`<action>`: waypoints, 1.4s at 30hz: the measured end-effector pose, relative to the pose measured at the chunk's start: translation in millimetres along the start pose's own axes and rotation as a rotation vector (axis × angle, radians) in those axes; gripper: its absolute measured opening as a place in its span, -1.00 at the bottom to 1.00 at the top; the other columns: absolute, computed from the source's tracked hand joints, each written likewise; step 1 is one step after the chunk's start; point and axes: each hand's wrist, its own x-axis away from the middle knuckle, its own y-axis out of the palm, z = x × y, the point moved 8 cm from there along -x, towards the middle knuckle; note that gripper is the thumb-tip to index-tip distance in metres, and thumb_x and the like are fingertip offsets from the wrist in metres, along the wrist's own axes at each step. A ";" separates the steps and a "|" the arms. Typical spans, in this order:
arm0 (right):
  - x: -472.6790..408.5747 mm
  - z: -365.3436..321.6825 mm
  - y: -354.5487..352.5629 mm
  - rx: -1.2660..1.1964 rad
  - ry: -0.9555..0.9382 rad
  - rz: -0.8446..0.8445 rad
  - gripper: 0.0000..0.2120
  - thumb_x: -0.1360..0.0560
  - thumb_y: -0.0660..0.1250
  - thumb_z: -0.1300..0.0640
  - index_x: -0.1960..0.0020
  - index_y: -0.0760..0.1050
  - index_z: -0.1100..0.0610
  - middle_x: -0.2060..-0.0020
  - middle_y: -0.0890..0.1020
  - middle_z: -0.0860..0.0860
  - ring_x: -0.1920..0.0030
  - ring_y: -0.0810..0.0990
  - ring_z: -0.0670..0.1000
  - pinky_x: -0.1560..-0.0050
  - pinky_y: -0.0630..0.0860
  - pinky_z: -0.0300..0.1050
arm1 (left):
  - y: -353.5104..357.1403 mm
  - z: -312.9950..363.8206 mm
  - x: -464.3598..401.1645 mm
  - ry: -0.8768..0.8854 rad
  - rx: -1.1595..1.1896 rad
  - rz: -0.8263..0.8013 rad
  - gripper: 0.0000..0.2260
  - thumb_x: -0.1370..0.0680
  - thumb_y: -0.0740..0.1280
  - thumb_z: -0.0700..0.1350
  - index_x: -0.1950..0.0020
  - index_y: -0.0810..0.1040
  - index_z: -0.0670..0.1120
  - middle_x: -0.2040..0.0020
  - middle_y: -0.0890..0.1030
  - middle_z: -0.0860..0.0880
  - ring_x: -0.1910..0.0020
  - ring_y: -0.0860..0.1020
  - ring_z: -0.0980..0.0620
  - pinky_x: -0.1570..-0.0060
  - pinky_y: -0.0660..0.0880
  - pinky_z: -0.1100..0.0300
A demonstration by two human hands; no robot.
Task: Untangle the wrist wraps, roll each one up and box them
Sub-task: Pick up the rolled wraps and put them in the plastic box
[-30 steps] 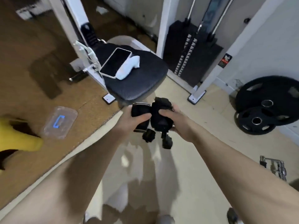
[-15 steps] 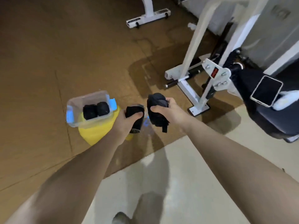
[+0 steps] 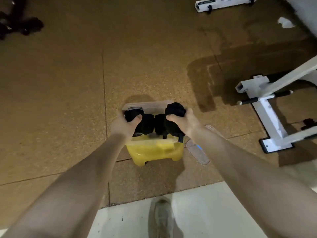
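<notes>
Brown speckled rubber floor [image 3: 68, 100] is filling most of the view, giving way to a pale strip near the person's shoe [image 3: 160, 219]. A clear plastic box [image 3: 147, 104] is sitting on a yellow plastic stool [image 3: 154, 152], and both hands are hovering right over it, hiding much of its inside. The left hand [image 3: 124, 125] is curling its fingers and thumb round a black rolled wrist wrap with a striped end [image 3: 133, 112], holding it at the box's left side. The right hand [image 3: 181, 121] is clamping a second black rolled wrist wrap [image 3: 175, 109] at the right side, a loose strap end dangling below the wrist. Between the hands, two more dark rolls [image 3: 155, 122] are lying in the box, their outlines blurring together. A clear lid with a blue clip [image 3: 197, 150] is lying on the floor beside the stool, partly covered by the right forearm. White metal gym frame [image 3: 267, 107] is running off the right edge, and a dark, indistinct heap [image 3: 18, 24] is sitting at the top left.
</notes>
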 end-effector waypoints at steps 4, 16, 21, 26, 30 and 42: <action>-51.1 0.3 46.7 0.190 -0.039 0.018 -0.38 -0.46 0.40 -0.06 -0.30 0.14 0.16 -0.05 0.43 0.08 -0.01 0.47 0.11 -0.01 0.48 0.04 | 2.7 -17.7 -56.1 0.074 -0.243 0.036 -0.49 -0.53 0.32 0.14 -0.33 0.33 -0.15 -0.15 0.57 -0.18 -0.06 0.56 -0.22 0.17 0.48 0.06; -110.3 43.3 99.7 0.979 -0.319 -0.071 -0.25 -0.37 0.35 0.04 -0.46 0.05 -0.03 -0.36 0.27 0.00 -0.35 0.24 0.14 -0.36 0.23 0.07 | 81.4 -56.2 -89.5 0.514 -0.848 -0.327 -0.37 -0.47 0.38 0.12 -0.45 0.23 -0.02 -0.30 0.48 0.00 -0.34 0.37 -0.02 -0.33 0.08 0.06; -112.5 53.9 105.7 1.272 -0.411 -0.355 -0.35 -0.47 0.28 -0.09 -0.48 0.09 -0.09 -0.41 0.23 -0.07 -0.43 0.14 0.05 -0.41 0.16 0.08 | 111.3 -65.7 -82.1 0.665 -0.992 -0.623 -0.36 -0.51 0.36 0.06 -0.53 0.18 0.10 -0.46 0.29 0.05 -0.40 0.29 -0.01 -0.40 0.17 0.09; -125.5 59.2 102.5 1.181 -0.313 -0.493 -0.34 -0.42 0.38 -0.06 -0.46 0.20 -0.19 -0.44 0.22 -0.07 -0.50 0.00 0.01 -0.45 0.12 0.06 | 115.2 -67.8 -91.4 0.623 -1.070 -0.663 -0.36 -0.49 0.38 0.13 -0.51 0.19 0.11 -0.35 0.39 0.04 -0.26 0.45 -0.02 -0.23 0.35 0.08; -127.2 77.9 114.0 1.183 -0.266 -0.575 -0.28 -0.48 0.31 0.10 -0.52 0.03 -0.13 -0.54 0.01 -0.05 -0.53 -0.21 0.06 -0.51 0.00 0.12 | 117.8 -67.8 -91.9 0.620 -1.103 -0.577 -0.37 -0.46 0.39 0.18 -0.42 0.26 -0.01 -0.27 0.44 0.03 -0.19 0.49 -0.01 -0.13 0.42 0.12; -141.3 72.2 124.1 1.153 -0.241 -0.296 -0.67 -0.53 0.22 -0.15 -0.24 0.34 -0.05 -0.55 -0.20 -0.03 -0.53 -0.25 0.12 -0.44 -0.24 0.30 | 123.4 -73.5 -95.4 0.360 -0.847 -0.565 -0.63 -0.61 0.11 0.19 -0.29 0.45 0.03 -0.31 0.20 -0.09 -0.21 0.38 -0.14 -0.20 0.40 0.03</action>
